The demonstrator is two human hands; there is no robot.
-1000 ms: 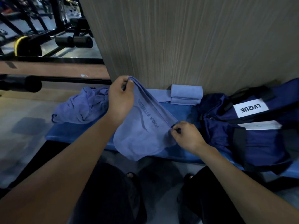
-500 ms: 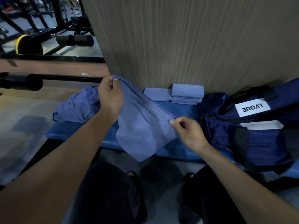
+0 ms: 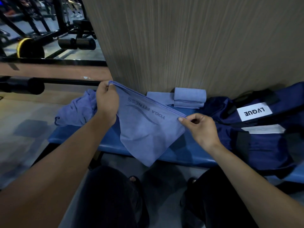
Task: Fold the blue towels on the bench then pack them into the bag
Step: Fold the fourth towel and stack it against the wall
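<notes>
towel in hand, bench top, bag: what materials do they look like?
Held towel: soft matte fabric, likely microfibre; it drapes limply between the left hand and right hand, with a stitched hem and printed lettering.
Bench: smooth blue padding, probably vinyl; faint sheen along its front edge.
Bag: dark navy woven synthetic, perhaps nylon; slack folds, black webbing straps, white label.

Bench (image 3: 185,153): blue, padded.
Left end: crumpled towel (image 3: 75,111).
Back edge: folded towels (image 3: 189,98).
Right end: navy bag (image 3: 256,137).
</notes>
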